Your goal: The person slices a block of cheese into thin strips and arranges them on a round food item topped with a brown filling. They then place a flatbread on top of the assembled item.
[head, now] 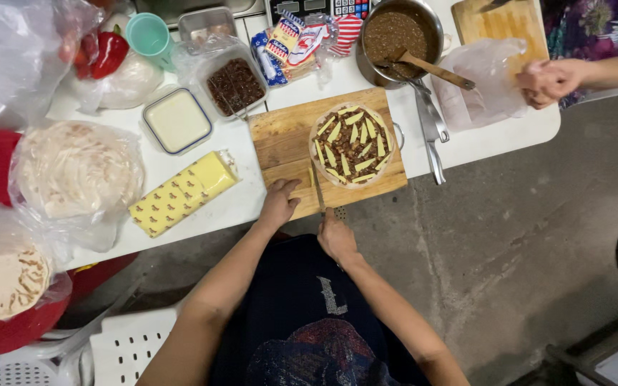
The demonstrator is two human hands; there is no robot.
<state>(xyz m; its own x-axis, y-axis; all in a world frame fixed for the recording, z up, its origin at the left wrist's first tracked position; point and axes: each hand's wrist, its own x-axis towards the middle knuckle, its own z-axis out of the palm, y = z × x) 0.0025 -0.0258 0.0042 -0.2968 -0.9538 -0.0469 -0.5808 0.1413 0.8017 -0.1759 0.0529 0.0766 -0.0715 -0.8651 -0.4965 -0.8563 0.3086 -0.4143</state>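
Observation:
A wooden cutting board [280,136] lies at the table's near edge. On it sits a round tortilla [352,145] topped with dark filling and several yellow cheese strips. My left hand [277,204] rests on the board's near left edge, fingers curled. My right hand [336,236] grips the handle of a knife [317,187], whose blade points away from me along the tortilla's left side.
A cheese block [182,193] lies left of the board, bagged tortilla stacks [76,168] further left. Containers of cream [177,120] and dark filling [234,86] stand behind. A pot [397,36] with a wooden spoon is at the back. Another person's hands [548,78] are at the right.

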